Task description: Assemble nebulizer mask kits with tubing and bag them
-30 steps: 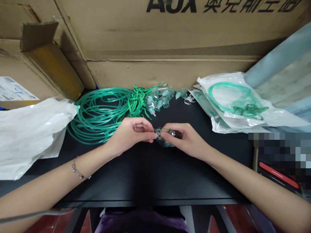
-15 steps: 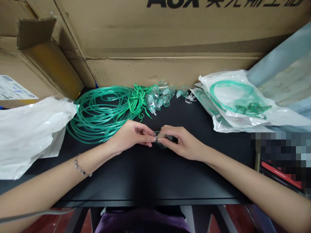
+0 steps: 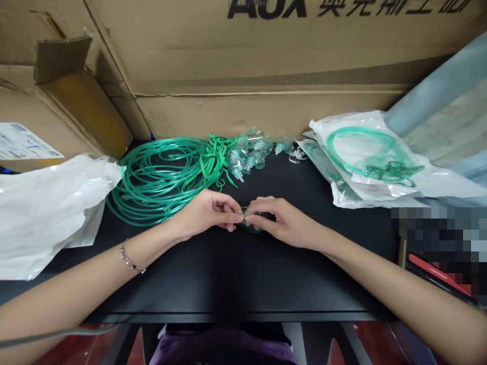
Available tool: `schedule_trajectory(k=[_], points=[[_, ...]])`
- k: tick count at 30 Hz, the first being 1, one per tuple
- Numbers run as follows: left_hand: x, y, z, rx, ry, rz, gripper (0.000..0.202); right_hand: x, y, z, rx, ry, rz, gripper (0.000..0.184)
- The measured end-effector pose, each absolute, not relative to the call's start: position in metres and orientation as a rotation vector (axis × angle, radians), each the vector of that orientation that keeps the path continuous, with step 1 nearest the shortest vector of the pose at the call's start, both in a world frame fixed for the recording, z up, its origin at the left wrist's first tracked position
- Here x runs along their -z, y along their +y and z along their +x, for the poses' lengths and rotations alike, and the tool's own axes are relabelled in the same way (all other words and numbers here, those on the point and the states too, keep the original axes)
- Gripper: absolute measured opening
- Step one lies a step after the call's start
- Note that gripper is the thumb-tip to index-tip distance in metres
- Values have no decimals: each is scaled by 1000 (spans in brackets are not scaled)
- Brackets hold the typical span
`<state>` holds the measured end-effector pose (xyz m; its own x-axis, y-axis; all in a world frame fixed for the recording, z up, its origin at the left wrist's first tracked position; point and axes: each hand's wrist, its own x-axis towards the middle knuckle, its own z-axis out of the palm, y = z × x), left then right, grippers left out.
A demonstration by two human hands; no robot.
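Note:
My left hand point(image 3: 205, 215) and my right hand point(image 3: 279, 220) meet at the middle of the black table point(image 3: 236, 274), fingertips pinched together on a small clear plastic mask part point(image 3: 251, 223). Most of that part is hidden under my right fingers. Behind my hands lie a coil of green tubing point(image 3: 160, 175), a bundle of green straps point(image 3: 216, 157) and a pile of clear mask parts point(image 3: 253, 149).
A white plastic bag point(image 3: 45, 208) lies at the left. Sealed pouches with green tubing point(image 3: 373, 162) are stacked at the right. Large cardboard boxes point(image 3: 266, 61) wall off the back. A blurred dark object point(image 3: 437, 238) sits at the right edge.
Both hands have dropped slightly toward the table and drawn closer together, still pinching the clear part. Nothing else on the table has moved.

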<state>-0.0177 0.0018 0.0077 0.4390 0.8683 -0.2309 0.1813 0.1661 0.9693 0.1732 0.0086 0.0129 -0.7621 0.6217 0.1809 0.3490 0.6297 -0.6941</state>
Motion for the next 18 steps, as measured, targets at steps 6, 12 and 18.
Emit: schedule_trajectory(k=[6,12,18], points=[[-9,0,-16,-645,1025,1332,11,-11,8,173,-912,-2430,-903,20],[-12,-3,-10,-814,1006,1190,14,-12,1,174,-587,-2190,-917,25],[-13,-6,-4,-960,988,1067,18,-5,-3,170,-89,-2232,-865,28]])
